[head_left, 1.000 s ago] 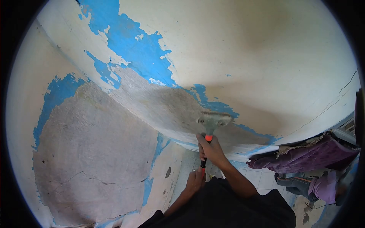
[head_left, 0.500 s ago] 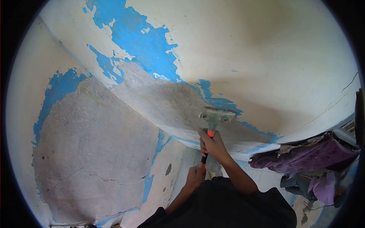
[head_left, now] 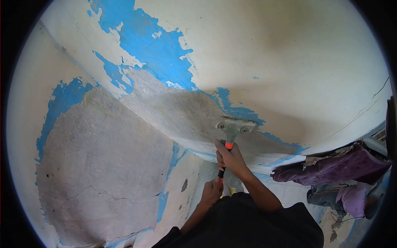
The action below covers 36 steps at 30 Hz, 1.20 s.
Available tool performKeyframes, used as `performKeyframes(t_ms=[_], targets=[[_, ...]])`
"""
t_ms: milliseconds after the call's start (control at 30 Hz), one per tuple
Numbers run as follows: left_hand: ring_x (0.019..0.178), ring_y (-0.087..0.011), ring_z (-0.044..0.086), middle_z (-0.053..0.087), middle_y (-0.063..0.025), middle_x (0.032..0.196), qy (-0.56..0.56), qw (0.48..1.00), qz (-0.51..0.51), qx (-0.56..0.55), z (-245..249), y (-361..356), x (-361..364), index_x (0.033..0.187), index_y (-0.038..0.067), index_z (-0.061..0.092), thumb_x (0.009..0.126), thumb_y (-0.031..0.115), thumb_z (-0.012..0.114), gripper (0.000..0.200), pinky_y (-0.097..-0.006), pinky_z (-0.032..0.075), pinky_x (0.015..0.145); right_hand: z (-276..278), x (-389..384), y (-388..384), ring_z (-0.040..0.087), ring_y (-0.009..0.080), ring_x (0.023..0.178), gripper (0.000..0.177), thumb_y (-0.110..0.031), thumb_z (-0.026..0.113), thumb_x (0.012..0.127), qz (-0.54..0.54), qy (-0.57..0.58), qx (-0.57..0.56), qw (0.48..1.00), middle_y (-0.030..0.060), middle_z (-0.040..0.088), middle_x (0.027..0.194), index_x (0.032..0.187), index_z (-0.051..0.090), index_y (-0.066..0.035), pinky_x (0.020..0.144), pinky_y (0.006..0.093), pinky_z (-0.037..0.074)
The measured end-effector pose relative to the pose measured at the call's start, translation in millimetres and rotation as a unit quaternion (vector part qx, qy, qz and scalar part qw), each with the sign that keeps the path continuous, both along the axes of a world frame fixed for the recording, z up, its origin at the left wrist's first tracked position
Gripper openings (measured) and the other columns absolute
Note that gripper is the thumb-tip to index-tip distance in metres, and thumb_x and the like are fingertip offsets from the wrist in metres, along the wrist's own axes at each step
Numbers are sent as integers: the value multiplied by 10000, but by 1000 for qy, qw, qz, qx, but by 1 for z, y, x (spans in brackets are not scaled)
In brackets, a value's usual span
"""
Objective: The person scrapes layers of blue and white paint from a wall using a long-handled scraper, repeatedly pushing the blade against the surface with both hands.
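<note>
A wide-bladed wall scraper [head_left: 235, 124] with a red and black handle lies with its blade on the wall [head_left: 285, 62], at the border of bare grey plaster and blue paint. My right hand [head_left: 230, 158] is wrapped around the upper handle, just below the orange-red collar. Lower down, my left hand [head_left: 212, 191] grips the handle's end near my body. Blue paint [head_left: 242, 112] shows just above the blade, with cream paint beyond it. The blade's edge against the surface is too small to make out exactly.
On the left, the adjoining wall has a large grey bare patch [head_left: 103, 165] with a crack. A purple cloth-covered object [head_left: 331, 167] stands at right. Beyond it, another person [head_left: 351, 200] in a purple top bends over near a cable. Pale floor tiles [head_left: 291, 192] show below.
The scraper and both my hands stay almost in place. The view has shifted very slightly, and the other person at right has moved a little.
</note>
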<state>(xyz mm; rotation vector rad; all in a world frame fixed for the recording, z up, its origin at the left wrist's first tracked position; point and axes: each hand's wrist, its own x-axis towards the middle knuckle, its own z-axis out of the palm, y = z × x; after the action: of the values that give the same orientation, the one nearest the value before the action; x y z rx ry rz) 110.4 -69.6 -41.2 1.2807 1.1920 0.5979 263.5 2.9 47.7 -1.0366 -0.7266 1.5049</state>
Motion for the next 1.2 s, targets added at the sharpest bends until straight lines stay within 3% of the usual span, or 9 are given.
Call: performKeyframes(t_ms=[233, 500, 667, 900, 1200], targets=[[423, -115, 440, 456, -23, 497, -18, 998, -4, -66, -23, -13, -3, 624, 41, 488, 999, 468, 315, 594, -275, 345, 432, -28, -5, -3, 310, 67, 377, 381, -315, 519, 956, 1, 0, -49, 999, -36, 338, 486, 656, 384, -123, 377, 262, 323], [422, -113, 441, 448, -18, 490, -54, 998, -2, -25, 19, 0, 15, 655, 38, 494, 1003, 455, 312, 573, -269, 345, 429, 30, 8, -1, 318, 65, 384, 371, -320, 513, 957, 14, -30, 10, 999, -33, 353, 491, 667, 390, -125, 383, 257, 331], [426, -118, 457, 460, -23, 489, -5, 999, 2, -42, -23, -22, 6, 645, 35, 496, 1000, 480, 289, 606, -275, 354, 437, -30, 4, -10, 309, 61, 388, 376, -328, 512, 957, 28, 2, -46, 999, -38, 343, 493, 668, 383, -126, 388, 257, 335], [431, -125, 471, 461, -28, 487, -2, 1000, 11, -16, -1, -20, 16, 641, 42, 496, 997, 498, 276, 619, -280, 364, 441, 8, 10, -6, 297, 62, 387, 386, -335, 517, 955, 52, -13, -24, 998, -44, 323, 496, 661, 368, -134, 387, 261, 319], [428, -123, 464, 468, -32, 503, -18, 999, 9, -47, -18, -31, 12, 678, 43, 496, 1000, 483, 274, 589, -270, 358, 432, -17, 7, -12, 295, 63, 393, 389, -328, 522, 955, 56, 14, -59, 997, -39, 344, 502, 656, 373, -129, 392, 255, 318]])
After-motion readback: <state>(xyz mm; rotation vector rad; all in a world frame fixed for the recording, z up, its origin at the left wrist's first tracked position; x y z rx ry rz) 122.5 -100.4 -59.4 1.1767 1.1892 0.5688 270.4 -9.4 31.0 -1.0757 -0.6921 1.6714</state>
